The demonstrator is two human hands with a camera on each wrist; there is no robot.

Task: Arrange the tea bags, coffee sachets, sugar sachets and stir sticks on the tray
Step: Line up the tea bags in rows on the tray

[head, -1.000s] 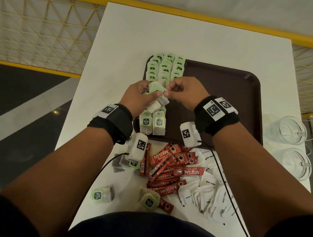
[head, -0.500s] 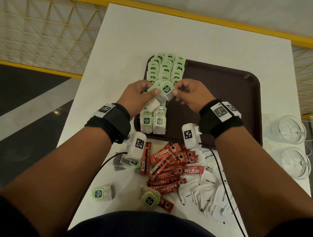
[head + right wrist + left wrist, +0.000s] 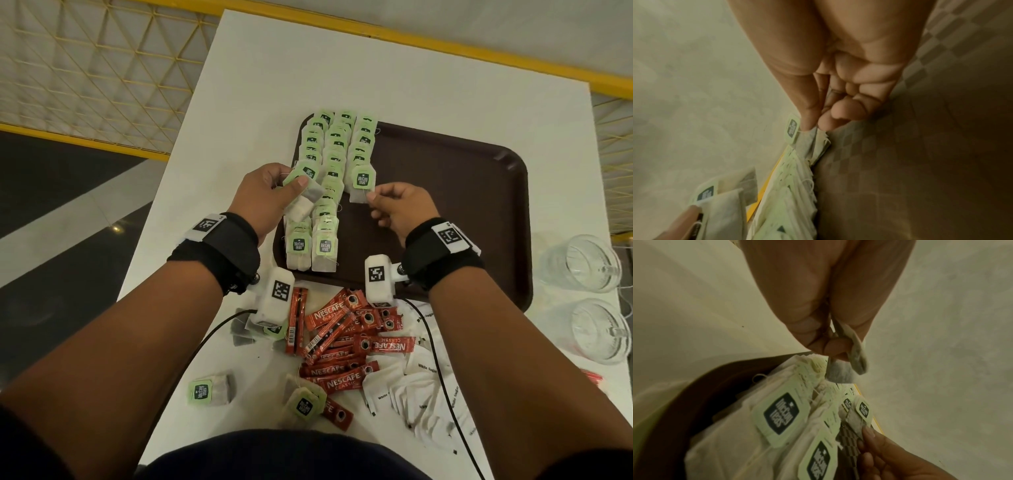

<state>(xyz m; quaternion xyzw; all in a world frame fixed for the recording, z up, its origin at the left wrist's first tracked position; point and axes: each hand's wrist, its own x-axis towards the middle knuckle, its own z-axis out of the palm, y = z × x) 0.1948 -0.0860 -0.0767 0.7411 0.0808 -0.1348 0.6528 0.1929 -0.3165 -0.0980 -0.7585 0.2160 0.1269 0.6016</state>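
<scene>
A brown tray lies on the white table. Three rows of green-tagged tea bags fill its left part. My left hand grips a small bunch of tea bags over the left row; the left wrist view shows the bunch pinched between thumb and fingers. My right hand pinches one tea bag by its lower corner at the near end of the right row. In the right wrist view this bag meets the row's end on the tray.
Red coffee sachets and white sugar sachets lie heaped on the table in front of the tray. Loose tea bags lie near the front edge. Two glass cups stand right of the tray. No stir sticks show.
The hands, joined over one bunch of tea bags before, have parted. My right hand has drawn one bag off to the right row. The left keeps the others.
</scene>
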